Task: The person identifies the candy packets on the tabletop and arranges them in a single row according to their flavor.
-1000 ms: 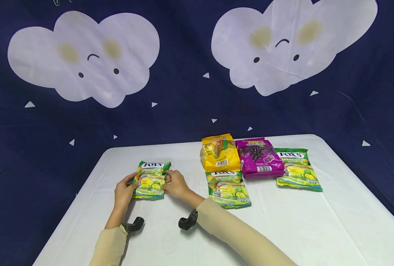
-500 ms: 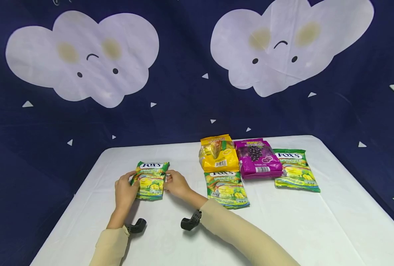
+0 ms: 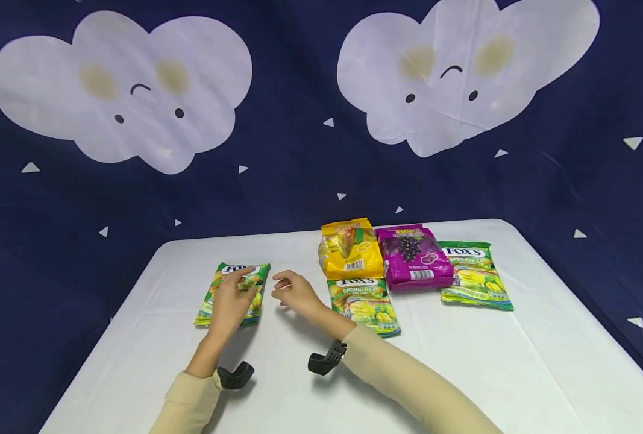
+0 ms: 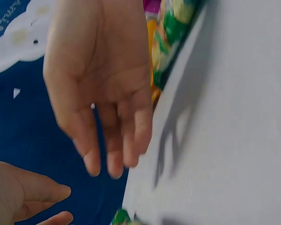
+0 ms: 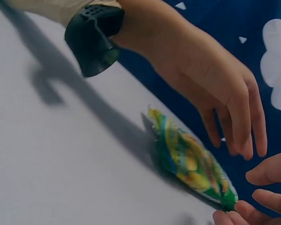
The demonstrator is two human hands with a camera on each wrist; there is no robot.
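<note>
A green and yellow Fox's Spring Tea candy bag (image 3: 207,310) lies at the left of the table. My left hand (image 3: 230,304) is over it, fingers extended and holding nothing. In the right wrist view this hand (image 5: 210,77) hangs above the bag (image 5: 187,159) with a gap between. Just right of the bag, my right hand (image 3: 299,294) is raised off the table, its fingers loosely bent around nothing. Its bare palm faces the left wrist view, where the right hand (image 4: 100,70) fills the middle.
On the white table (image 3: 462,374), a second Fox's bag (image 3: 364,307) lies below a yellow candy bag (image 3: 351,250). Right of these are a purple grape candy bag (image 3: 416,259) and a third Fox's bag (image 3: 475,277). A dark blue cloth (image 3: 288,205) with clouds hangs behind.
Both hands have let go of the left Fox's bag's sides. My left hand has moved right over the bag; my right hand has drawn away to the right. The bag's lower left corner now shows.
</note>
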